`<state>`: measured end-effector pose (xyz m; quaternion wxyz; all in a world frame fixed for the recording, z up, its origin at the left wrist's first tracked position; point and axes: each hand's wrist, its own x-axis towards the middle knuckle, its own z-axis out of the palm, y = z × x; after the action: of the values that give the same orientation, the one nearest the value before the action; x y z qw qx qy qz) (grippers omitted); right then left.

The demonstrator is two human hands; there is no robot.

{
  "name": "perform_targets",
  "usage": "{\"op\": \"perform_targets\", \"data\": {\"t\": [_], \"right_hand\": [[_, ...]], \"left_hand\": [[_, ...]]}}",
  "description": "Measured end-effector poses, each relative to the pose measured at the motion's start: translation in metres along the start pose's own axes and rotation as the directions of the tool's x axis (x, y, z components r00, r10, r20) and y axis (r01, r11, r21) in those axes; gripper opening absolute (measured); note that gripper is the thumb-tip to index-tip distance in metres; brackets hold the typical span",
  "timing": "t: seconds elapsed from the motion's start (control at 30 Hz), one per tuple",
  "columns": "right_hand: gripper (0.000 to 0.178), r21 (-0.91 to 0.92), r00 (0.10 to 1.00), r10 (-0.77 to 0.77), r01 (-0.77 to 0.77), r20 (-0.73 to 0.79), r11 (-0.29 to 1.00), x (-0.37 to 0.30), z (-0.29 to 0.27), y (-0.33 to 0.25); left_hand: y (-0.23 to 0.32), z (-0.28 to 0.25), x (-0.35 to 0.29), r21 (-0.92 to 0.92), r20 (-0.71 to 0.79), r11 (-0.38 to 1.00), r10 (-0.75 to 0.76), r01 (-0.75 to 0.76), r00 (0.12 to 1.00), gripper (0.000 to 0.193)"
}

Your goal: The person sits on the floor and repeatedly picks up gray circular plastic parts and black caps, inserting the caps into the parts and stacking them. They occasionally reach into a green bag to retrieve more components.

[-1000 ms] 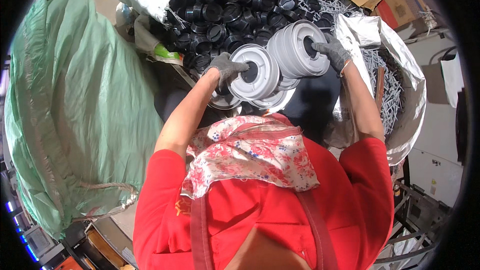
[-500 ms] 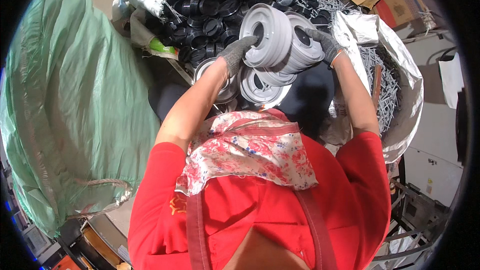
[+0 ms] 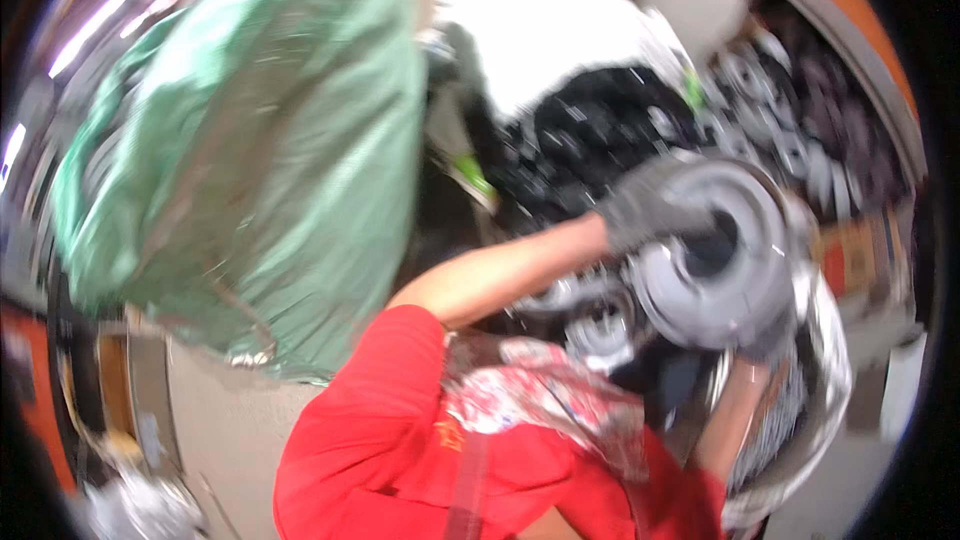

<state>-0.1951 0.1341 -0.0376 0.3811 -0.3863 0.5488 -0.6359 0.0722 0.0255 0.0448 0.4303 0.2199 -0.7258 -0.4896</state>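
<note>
The picture is blurred by motion. My left hand [image 3: 648, 208], in a grey glove, grips the upper left rim of a stack of grey round plastic parts [image 3: 722, 255] with a dark hole in the middle. My right hand [image 3: 768, 340], also gloved, holds the same stack from below on its right side; only a small part of it shows. More grey round parts [image 3: 600, 320] lie just below the stack, in front of my chest. I wear a red top with a patterned cloth [image 3: 540, 400] at the neck.
A big green sack [image 3: 250, 150] fills the left. A heap of black round parts [image 3: 590, 135] lies behind my left arm beside a white bag [image 3: 540, 30]. More grey parts [image 3: 790, 130] are at the far right. A shiny silver sack [image 3: 825, 390] hangs at the right.
The view has swung hard to the right and blurred. Both hands still hold the stack of grey parts, which now sits further right in view.
</note>
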Motion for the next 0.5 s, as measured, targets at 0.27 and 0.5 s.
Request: {"op": "perform_targets", "data": {"t": [0.27,0.5], "right_hand": [[0.044,-0.049,0.666,-0.55,0.658,0.504,0.752,0.062,0.229,-0.176],[0.046,-0.009,0.246,-0.675,0.942,0.696,0.335,0.112,0.39,-0.281]], "left_hand": [[0.231,-0.172,-0.024,-0.014,-0.216,0.897,0.429,-0.442,0.877,0.049],[0.294,-0.296,-0.12,0.926,-0.373,0.355,0.812,0.129,0.449,0.032]]}}
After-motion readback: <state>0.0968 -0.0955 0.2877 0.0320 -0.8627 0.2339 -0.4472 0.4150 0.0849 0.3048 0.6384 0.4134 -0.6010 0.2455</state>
